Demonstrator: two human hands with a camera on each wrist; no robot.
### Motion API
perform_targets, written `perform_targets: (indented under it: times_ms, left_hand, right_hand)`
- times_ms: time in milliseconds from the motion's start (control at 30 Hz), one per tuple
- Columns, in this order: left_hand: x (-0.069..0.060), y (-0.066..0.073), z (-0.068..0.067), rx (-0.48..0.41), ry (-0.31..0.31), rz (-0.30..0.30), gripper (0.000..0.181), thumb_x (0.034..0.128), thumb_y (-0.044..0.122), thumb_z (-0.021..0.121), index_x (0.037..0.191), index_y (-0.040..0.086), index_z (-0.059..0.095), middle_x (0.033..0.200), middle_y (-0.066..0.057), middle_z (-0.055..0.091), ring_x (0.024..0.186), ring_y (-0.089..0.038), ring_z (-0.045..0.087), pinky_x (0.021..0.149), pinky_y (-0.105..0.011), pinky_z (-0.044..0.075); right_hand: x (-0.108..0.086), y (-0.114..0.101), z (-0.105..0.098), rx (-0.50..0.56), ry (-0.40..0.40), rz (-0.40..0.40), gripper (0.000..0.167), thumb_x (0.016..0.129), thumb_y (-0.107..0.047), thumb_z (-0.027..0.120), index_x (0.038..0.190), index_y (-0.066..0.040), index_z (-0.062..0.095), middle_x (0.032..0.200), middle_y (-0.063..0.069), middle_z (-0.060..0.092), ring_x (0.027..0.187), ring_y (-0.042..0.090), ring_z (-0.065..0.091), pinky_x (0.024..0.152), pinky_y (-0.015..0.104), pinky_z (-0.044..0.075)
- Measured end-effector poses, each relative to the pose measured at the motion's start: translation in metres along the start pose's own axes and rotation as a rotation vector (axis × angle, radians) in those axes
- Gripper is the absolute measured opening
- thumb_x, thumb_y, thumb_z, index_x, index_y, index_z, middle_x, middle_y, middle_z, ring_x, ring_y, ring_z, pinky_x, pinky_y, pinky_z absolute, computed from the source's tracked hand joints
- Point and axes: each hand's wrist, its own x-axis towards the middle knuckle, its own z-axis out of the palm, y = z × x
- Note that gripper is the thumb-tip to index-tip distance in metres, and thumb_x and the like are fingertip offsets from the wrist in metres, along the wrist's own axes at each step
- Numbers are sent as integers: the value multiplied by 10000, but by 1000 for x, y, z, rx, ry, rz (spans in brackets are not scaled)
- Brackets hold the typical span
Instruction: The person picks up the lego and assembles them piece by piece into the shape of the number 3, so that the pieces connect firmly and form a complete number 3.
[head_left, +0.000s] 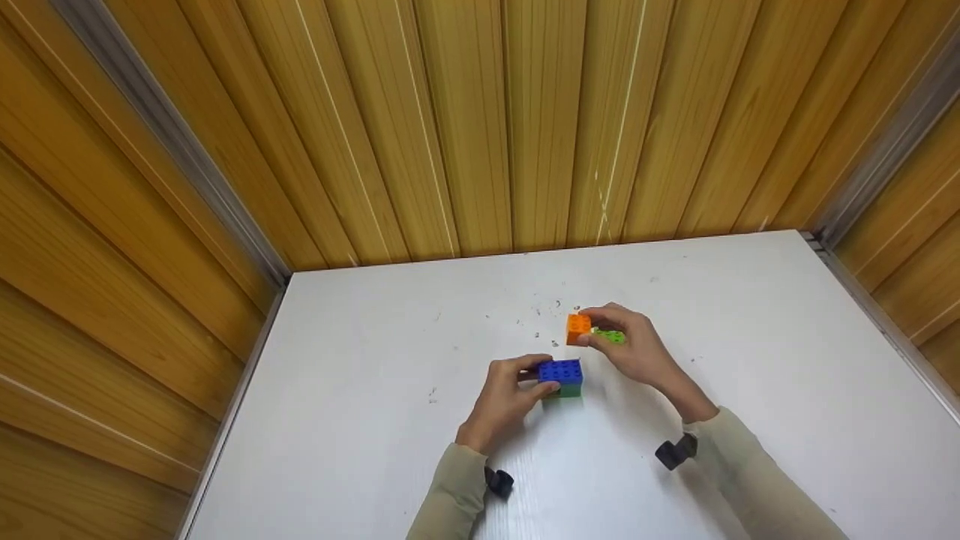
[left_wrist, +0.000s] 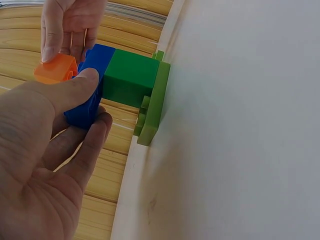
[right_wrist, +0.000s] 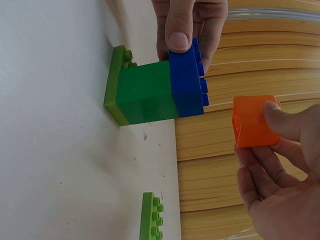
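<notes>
My left hand pinches a blue brick between thumb and fingers. Beneath it is a green brick, which stands on a thin light-green brick on the white table; together they form a stack. My right hand holds an orange brick by its sides, up in the air. A gap separates the orange brick from the blue one in the right wrist view. Partly hidden by the right hand in the head view lies another thin light-green brick, studs up.
The white table runs back to a wood-patterned corrugated wall, with similar panels at both sides. Small dark marks dot the tabletop near the bricks. Each wrist carries a black camera mount.
</notes>
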Motion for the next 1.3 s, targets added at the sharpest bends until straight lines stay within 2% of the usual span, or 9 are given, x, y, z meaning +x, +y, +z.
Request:
perform_targets:
  times_ms: [300,367,567,633,700,900,1100,1300]
  left_hand:
    - [1,-2,-1,6,1,20,422,953,142,827,1346,28,728,1284,-91,768,1089,-127,758,1011,-290,600]
    - [1,-2,-1,8,1,20,420,954,146,826,1347,36,730,1284,-88,769,1089,-128,758,1012,-294,600]
    - [1,-2,-2,15,-7,29,425,962,167,818,1361,53,724,1308,-80,760,1121,-149,754,1026,-311,597]
    - [1,-2,-2,16,-9,29,423,963,168,817,1361,60,724,1310,-76,759,1124,-152,752,1024,-310,598]
    - [1,-3,-1,14,-11,26,428,966,172,815,1366,55,720,1314,-75,758,1126,-152,750,1021,-307,599]
    - [2,-4,-1,7,-20,40,444,968,161,810,1375,17,705,1319,-92,754,1131,-158,750,1016,-295,598]
    - [2,-4,-1,-1,-20,50,446,966,151,810,1374,6,702,1321,-107,752,1131,-157,749,1018,-287,595]
    - [2,-3,-2,3,-17,38,440,966,150,812,1372,18,708,1313,-98,756,1126,-146,746,1023,-291,594]
  right_hand:
    - [-6,-3,3,-12,-16,-9,388,974,-190,801,1344,-98,736,1188,82,736,1144,325,726,1060,579,564]
    - [-7,-3,4,-26,-18,-12,387,975,-208,802,1345,-116,739,1189,63,736,1144,300,728,1063,524,578]
    - [-10,-4,6,-19,-4,-49,366,968,-213,810,1318,-122,756,1163,23,740,1122,258,731,1024,260,575]
    - [-11,-4,7,-14,-3,-56,350,971,-201,807,1309,-120,760,1154,16,743,1118,253,732,1013,232,568]
    - [-12,-4,7,-15,-7,-53,343,975,-207,804,1306,-131,762,1155,1,748,1121,242,733,1022,263,577]
    - [-13,-5,9,-11,-23,-56,352,979,-229,796,1317,-137,757,1168,-9,751,1150,236,730,1058,541,575]
    - [-14,-6,10,-9,-29,-84,348,982,-233,791,1312,-126,759,1169,-3,756,1141,230,729,1054,496,587]
    - [-16,-4,11,-3,-29,-101,345,969,-220,805,1300,-132,766,1157,-24,759,1126,213,725,1050,518,585]
